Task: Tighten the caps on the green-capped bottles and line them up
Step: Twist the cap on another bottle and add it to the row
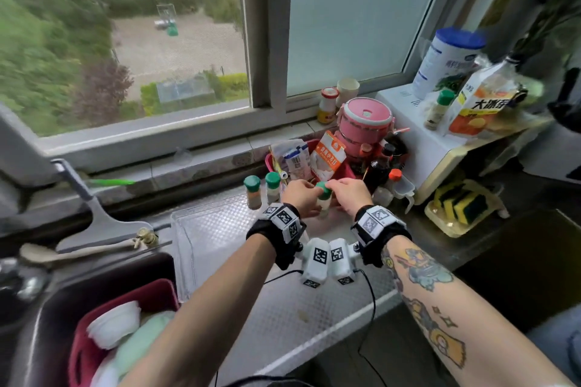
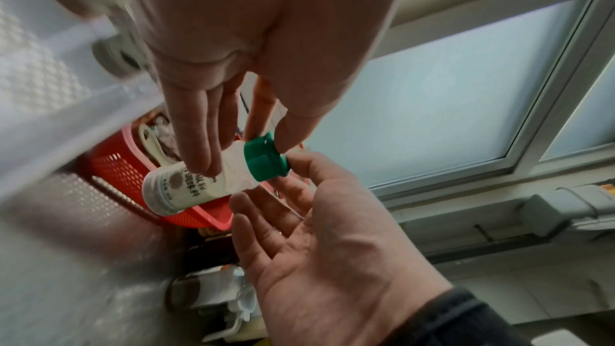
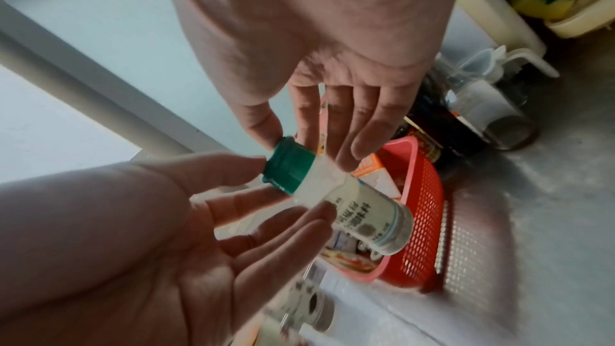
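Both hands hold a small white bottle (image 1: 323,204) with a green cap (image 1: 323,189) just above the metal counter, in front of the red basket. My left hand (image 1: 306,195) grips the bottle's body (image 2: 186,188) with its fingers, thumb against the cap (image 2: 264,159). My right hand (image 1: 338,190) pinches the cap (image 3: 289,167) between thumb and fingers. Two more green-capped bottles (image 1: 252,188) (image 1: 272,187) stand side by side to the left. Another green-capped bottle (image 1: 438,110) stands on the white appliance at the right.
A red basket (image 1: 347,171) of packets, a pink lunch box (image 1: 366,122) and dark sauce bottles (image 1: 377,171) crowd the area behind the hands. A clear tray (image 1: 188,229) lies at the left, the sink with a red basin (image 1: 125,308) further left, and sponges (image 1: 462,204) at the right.
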Motion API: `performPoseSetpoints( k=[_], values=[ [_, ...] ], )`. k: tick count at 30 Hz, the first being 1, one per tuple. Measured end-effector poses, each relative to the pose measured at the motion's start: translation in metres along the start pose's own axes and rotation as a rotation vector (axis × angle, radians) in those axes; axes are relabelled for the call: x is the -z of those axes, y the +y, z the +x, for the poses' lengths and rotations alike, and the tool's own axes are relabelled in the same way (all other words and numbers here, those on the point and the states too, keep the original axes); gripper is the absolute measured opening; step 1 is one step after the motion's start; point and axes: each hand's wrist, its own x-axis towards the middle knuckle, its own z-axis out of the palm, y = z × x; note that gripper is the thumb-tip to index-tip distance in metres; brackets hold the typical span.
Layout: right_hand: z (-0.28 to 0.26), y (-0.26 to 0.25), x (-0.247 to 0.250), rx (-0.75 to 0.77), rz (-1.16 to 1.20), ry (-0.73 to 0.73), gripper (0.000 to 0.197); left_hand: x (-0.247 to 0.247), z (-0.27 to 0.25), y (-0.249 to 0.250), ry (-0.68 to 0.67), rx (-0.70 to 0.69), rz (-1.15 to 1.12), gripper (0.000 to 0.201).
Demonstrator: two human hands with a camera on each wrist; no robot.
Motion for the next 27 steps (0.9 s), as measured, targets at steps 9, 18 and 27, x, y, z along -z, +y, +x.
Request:
performPoseSetpoints(
  k=[9,18,27],
  values=[
    [-0.046,-0.027,-0.089,0.055,0.028,-0.135,0.030,0.096,-0.025,-0.025,0.135,0.005,-0.026,0.007],
    [-0.045,-0.038,-0.162,0.024,0.066,-0.291,0.012,0.160,-0.017,-0.042,0.300,0.011,-0.079,0.012],
    [-0.040,-0.050,-0.174,-0.015,0.104,-0.367,0.027,0.171,0.002,-0.044,0.350,0.022,-0.103,0.009]
  ],
)
